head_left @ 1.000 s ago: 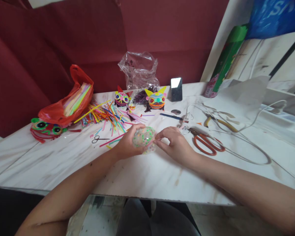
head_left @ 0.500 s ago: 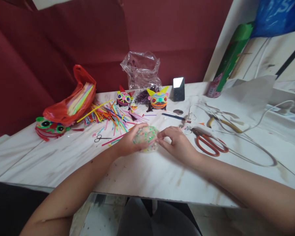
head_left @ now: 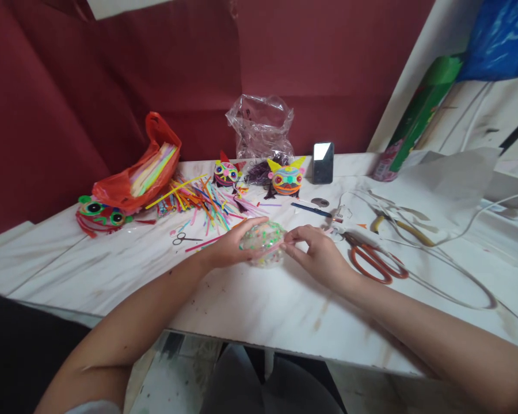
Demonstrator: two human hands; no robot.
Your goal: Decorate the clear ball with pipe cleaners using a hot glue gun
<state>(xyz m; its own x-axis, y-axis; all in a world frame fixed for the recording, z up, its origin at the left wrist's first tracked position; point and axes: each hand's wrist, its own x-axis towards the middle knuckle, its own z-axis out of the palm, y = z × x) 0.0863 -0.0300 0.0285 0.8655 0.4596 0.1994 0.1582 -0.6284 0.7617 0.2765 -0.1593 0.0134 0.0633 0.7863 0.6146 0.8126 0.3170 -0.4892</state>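
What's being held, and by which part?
The left hand holds the clear dotted ball by its left side. The right hand pinches at the ball's right side; what is unclear.

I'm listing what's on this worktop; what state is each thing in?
Dotted ball, held in the left hand
Right hand, fingertips together at the ball
Red bag, open, coloured strips inside
Clear plastic bag, crumpled
Phone, propped upright
Orange-handled scissors, lying flat
Small scissors, lying flat
Yellow-handled pliers, handles spread
Green tube, leaning
Yellow-horned figure, upright
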